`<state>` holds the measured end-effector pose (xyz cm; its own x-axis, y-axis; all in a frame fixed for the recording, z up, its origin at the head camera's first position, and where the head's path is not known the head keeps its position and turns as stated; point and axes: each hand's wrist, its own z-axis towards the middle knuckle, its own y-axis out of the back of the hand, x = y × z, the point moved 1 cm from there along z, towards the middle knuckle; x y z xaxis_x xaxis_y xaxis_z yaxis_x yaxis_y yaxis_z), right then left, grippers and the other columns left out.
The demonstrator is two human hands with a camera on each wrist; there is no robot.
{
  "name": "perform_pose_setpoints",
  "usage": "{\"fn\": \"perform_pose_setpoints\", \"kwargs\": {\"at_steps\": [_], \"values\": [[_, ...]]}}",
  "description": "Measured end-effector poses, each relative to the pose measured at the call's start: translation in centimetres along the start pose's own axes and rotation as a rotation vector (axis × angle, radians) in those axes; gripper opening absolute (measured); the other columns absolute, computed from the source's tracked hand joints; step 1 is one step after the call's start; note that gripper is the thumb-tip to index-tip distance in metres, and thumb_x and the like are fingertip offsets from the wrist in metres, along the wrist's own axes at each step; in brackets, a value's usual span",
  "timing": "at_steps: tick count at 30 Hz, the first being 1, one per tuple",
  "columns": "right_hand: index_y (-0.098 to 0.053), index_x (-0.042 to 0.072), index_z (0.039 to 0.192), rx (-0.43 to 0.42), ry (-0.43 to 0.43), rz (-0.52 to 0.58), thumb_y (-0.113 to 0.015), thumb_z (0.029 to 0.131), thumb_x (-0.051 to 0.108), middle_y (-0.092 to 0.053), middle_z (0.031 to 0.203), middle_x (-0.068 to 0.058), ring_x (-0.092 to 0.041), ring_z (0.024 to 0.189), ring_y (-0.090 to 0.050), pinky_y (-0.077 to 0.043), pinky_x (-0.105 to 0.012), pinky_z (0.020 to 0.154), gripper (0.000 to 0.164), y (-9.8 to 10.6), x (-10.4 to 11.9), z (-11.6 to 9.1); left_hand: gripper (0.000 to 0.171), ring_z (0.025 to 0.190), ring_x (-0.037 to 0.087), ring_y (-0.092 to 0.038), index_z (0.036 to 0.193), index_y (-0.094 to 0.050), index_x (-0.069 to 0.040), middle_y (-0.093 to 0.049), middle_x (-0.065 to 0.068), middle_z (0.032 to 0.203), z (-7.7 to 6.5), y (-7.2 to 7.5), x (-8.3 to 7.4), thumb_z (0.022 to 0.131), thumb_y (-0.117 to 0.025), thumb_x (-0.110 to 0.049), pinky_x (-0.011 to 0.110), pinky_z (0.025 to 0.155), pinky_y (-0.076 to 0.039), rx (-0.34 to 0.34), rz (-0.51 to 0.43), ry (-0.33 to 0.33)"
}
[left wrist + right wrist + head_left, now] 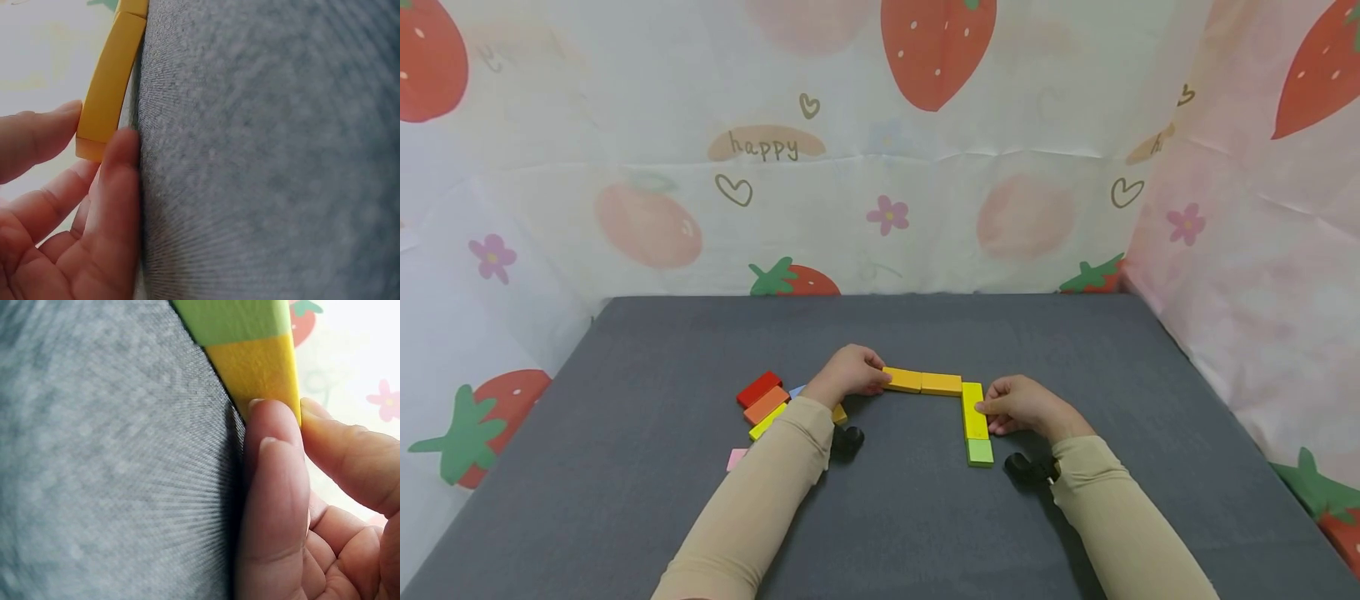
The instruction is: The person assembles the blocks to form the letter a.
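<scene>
The left hand (852,372) pinches the outer end of an amber block (904,380), which meets a second amber block (942,384) end to end. The right hand (1024,406) grasps a yellow block (973,423) at that row's right end, a green block (980,452) adjoining its near end. Farther left on the grey table (895,525) lies a red block (759,388).

Table (700,337), grey cloth top. At 1 o'clock: two amber blocks (904,381), end to end. 3 o'clock: yellow block (973,423), light-green block (980,452) abutting its 6 o'clock end. 10 o'clock: red block (759,388), orange block (766,405), second yellow block (767,422); blue block (797,391), partly hidden. 9 o'clock: pink block (736,457).
</scene>
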<state>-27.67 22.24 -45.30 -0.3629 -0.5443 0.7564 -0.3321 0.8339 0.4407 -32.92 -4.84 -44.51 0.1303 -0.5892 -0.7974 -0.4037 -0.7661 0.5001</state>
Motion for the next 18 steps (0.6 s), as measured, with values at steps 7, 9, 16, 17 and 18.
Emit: {"fn": "perform_pose_setpoints", "kwargs": {"at_steps": [7, 9, 16, 17, 18], "values": [[-0.057, 0.004, 0.083, -0.002, 0.0, 0.0, -0.065, 0.085, 0.02, -0.058, 0.071, -0.007, -0.015, 0.056, -0.056, -0.05, -0.026, 0.057, 0.018, 0.0, -0.01, 0.07, 0.018, 0.071, 0.015, -0.06, 0.087, -0.067, -0.01, -0.063, 0.003, 0.081, 0.02, 0.28, 0.19, 0.078, -0.073, -0.025, 0.026, 0.064, -0.05, -0.05, 0.099, -0.027], [-0.057, 0.004, 0.083, -0.002, 0.0, -0.001, -0.065, 0.085, 0.02, -0.058, 0.071, -0.007, -0.015, 0.057, -0.056, -0.05, -0.026, 0.057, 0.018, 0.0, 0.01, 0.07, 0.017, 0.07, 0.015, -0.06, 0.085, -0.068, -0.011, -0.063, 0.003, 0.082, -0.07, 0.27, 0.08, 0.077, -0.073, -0.025, 0.026, 0.064, -0.05, -0.06, 0.111, -0.021], [-0.057, 0.004, 0.082, 0.001, -0.001, -0.007, -0.065, 0.085, 0.02, -0.058, 0.072, -0.007, -0.015, 0.057, -0.056, -0.05, -0.026, 0.057, 0.018, 0.02, 0.02, 0.05, 0.012, 0.071, 0.015, -0.06, 0.084, -0.07, -0.011, -0.064, 0.002, 0.083, -0.33, 0.22, -0.44, 0.08, -0.071, -0.022, 0.026, 0.065, -0.05, -0.059, 0.139, 0.011], [-0.057, 0.004, 0.082, 0.003, -0.002, -0.005, -0.065, 0.085, 0.02, -0.058, 0.071, -0.007, -0.015, 0.057, -0.056, -0.05, -0.026, 0.057, 0.018, 0.02, 0.02, 0.05, 0.011, 0.071, 0.015, -0.06, 0.084, -0.069, -0.011, -0.063, 0.002, 0.084, -0.3, 0.21, -0.45, 0.08, -0.071, -0.022, 0.026, 0.065, -0.05, -0.058, 0.137, 0.014], [-0.057, 0.004, 0.082, 0.003, -0.002, -0.004, -0.064, 0.085, 0.02, -0.058, 0.071, -0.007, -0.015, 0.057, -0.056, -0.05, -0.026, 0.057, 0.018, 0.03, 0.02, 0.05, 0.011, 0.071, 0.016, -0.06, 0.084, -0.069, -0.012, -0.063, 0.003, 0.084, -0.27, 0.21, -0.46, 0.08, -0.071, -0.021, 0.026, 0.066, -0.05, -0.058, 0.134, 0.017]]}}
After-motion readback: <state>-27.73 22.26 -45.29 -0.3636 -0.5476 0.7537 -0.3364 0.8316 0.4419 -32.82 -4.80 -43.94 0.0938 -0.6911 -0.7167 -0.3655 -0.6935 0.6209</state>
